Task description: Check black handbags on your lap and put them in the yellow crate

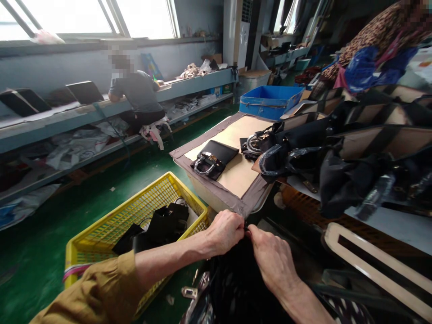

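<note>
My left hand (226, 233) and my right hand (273, 252) meet over my lap, both closed with thumbs and fingers pinching the top edge of a black bag (238, 274). Its body hangs dark between my forearms, so little detail shows. Beside it on the left lie a metal clasp (189, 292) and what looks like a plastic-wrapped handle (203, 288). Just ahead, a black handbag (216, 157) with a wrapped handle rests on a padded, cardboard-topped work surface (236, 186).
A yellow basket (97, 225) with several black bags stands to my left. Large black bags (337, 139) crowd the table at right, near a cream frame (378, 261). Behind is a blue bin (266, 103). One person (138, 90) sits at the bench; another (371, 49) is at upper right.
</note>
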Tool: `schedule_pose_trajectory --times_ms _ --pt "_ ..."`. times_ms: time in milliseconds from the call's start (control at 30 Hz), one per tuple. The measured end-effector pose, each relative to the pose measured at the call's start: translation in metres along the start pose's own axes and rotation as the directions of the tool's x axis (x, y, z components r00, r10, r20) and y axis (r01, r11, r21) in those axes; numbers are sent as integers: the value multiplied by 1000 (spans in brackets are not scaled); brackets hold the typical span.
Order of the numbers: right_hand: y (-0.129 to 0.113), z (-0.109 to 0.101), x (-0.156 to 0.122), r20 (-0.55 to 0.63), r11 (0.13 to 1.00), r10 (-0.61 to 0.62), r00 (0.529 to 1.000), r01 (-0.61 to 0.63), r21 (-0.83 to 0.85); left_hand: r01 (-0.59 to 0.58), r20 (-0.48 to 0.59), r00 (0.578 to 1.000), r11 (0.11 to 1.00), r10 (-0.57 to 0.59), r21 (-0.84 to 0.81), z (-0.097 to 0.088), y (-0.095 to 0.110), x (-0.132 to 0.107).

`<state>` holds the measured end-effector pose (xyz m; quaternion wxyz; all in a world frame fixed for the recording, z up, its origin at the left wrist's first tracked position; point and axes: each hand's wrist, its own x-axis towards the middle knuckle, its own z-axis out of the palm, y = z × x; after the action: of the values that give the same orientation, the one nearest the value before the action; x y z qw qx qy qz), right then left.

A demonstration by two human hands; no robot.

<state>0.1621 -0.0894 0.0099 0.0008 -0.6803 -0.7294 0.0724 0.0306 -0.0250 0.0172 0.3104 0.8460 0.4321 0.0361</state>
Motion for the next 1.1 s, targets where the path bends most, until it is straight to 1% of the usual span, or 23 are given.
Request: schedule_pose_trajectory --times_ms 100,200,267,333,400,467,533,633,733,833,967,1033,1100 --pt "0 8 3 -41 999 -21 999 22 24 -29 0 1000 999 29 -26 1 -7 0" --pt "4 14 3 -72 997 -54 996 57 44 -94 -62 994 994 91 -53 0 -13 -3" --pt "7 14 3 -80 995 -81 993 86 57 -78 -91 993 997 77 -10 -2 -16 -7" --pt "8 13 4 -82 991 -112 990 117 59 -14 -71 997 999 16 38 -4 -20 -10" --pt "11 12 6 -84 989 -134 987 139 52 33 -14 999 999 -33 25 -5 -27 -12" --pt "15 13 7 -83 987 -145 986 150 54 21 37 999 999 -20 -44 -6 -35 -12" --pt "19 15 8 -76 985 -152 985 158 68 -26 63 997 994 33 -108 -9 -42 -11" --pt "27 20 8 -70 979 -154 986 162 121 -81 76 993 986 93 -147 -12 -46 -11" --pt "31 22 10 -57 977 -133 990 141 163 -104 76 990 979 118 -173 -13 -46 -9" --pt "32 23 13 -77 975 -132 988 144 167 -71 74 994 978 87 -196 -12 -48 -7" --pt "33 26 14 -146 962 -189 971 213 169 -8 80 997 980 24 -201 -11 -50 -6" --pt "34 28 13 -161 958 -214 964 239 158 -10 75 997 980 25 -199 -10 -48 -7" --pt "34 28 11 -171 961 -232 958 253 110 -22 74 997 979 38 -204 -9 -46 -7"
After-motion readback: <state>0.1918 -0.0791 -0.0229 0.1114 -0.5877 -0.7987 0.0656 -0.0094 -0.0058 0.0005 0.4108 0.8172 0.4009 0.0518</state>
